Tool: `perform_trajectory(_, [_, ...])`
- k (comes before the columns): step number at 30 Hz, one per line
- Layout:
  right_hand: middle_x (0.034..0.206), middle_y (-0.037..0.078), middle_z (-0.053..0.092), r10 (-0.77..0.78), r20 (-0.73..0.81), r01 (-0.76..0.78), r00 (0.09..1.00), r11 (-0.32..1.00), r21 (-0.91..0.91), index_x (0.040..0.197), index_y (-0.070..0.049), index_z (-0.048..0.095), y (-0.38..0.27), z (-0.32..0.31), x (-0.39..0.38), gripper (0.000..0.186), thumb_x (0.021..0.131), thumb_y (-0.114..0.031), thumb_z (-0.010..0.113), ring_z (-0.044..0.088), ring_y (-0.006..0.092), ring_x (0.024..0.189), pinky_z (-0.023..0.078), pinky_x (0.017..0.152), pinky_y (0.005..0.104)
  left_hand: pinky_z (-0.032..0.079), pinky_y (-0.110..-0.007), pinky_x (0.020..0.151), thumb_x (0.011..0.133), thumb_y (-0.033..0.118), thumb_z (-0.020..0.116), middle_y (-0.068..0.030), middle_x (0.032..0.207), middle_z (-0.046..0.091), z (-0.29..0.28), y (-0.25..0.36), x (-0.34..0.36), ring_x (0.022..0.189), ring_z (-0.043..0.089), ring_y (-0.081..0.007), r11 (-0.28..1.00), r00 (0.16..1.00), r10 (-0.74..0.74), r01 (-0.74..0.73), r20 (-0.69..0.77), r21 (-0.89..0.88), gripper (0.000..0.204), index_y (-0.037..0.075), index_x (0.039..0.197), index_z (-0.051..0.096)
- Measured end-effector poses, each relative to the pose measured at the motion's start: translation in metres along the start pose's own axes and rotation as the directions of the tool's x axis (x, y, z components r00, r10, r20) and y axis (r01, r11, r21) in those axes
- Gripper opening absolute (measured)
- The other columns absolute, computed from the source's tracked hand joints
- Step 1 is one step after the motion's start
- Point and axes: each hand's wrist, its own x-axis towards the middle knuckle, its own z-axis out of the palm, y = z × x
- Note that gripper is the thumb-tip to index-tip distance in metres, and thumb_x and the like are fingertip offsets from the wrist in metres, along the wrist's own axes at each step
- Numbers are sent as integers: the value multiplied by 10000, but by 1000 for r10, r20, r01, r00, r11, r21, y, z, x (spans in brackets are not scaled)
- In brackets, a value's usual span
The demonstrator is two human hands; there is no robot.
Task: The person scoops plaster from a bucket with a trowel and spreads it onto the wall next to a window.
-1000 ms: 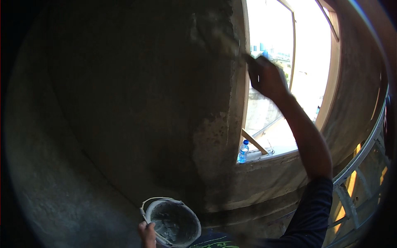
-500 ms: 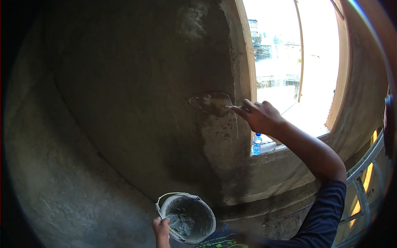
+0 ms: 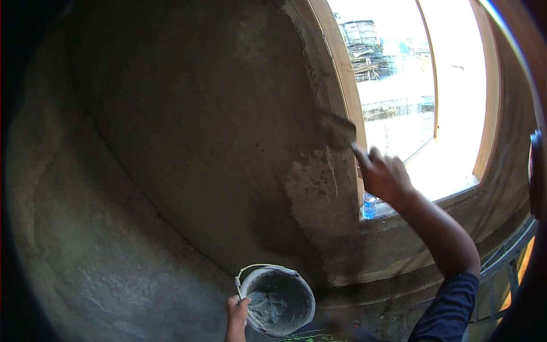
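My right hand (image 3: 388,175) grips the handle of a trowel (image 3: 340,132), raised at the wall beside the window frame. The blade is blurred and dark; whether it touches the wall I cannot tell. Darker, wet-looking plaster (image 3: 228,114) covers much of the wall left of the blade, while a lighter rough patch (image 3: 313,179) lies below it. Low in the view, my left hand (image 3: 237,310) is closed on the rim and handle side of a bucket (image 3: 310,305). Grey mortar (image 3: 268,308) sits in the bottom of the bucket, which tilts toward me.
A bright window with a wooden frame (image 3: 348,85) opens at the upper right. On its sill stands a clear plastic bottle (image 3: 369,206), close to my right wrist. Metal railing bars (image 3: 513,273) curve along the lower right. A corner line meets another wall (image 3: 102,256) on the left.
The trowel has moved right and slightly up, to the window frame's edge, its blade now turned upward. The view has shifted a little, and the bucket appears farther right.
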Motion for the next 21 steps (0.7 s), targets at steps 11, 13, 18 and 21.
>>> perform_trajectory(11, [910,149,672,-32,-565,178,824,962,205,1293,-62,635,4,-108,108,375,929,-146,600,711,282,694,558,533,385,472,-302,631,799,50,662,-19,766,667,20,62,-27,700,596,-101,995,998,12,-19,65,99,145,-37,879,746])
perform_trajectory(13, [907,148,682,-91,-511,196,855,968,155,1263,-36,638,8,-103,138,348,938,-152,590,720,278,727,567,556,393,478,-294,648,809,46,657,-15,786,676,27,80,-36,707,601,-102,995,996,-17,8,84,96,148,-34,894,749])
perform_trajectory(18, [692,8,598,-383,-297,346,875,922,-171,940,-55,727,-53,-42,93,164,902,-170,616,610,147,691,391,472,304,475,-290,643,818,54,665,-8,783,675,18,91,-44,709,598,-93,998,995,-5,-1,102,63,140,-32,891,748])
perform_trajectory(21, [817,106,703,-564,191,541,803,825,162,965,-68,748,-64,-10,35,174,893,-169,626,708,214,801,522,533,341,469,-290,631,817,61,672,-3,768,667,11,84,-44,699,585,-83,998,993,9,-16,116,59,132,-28,879,746])
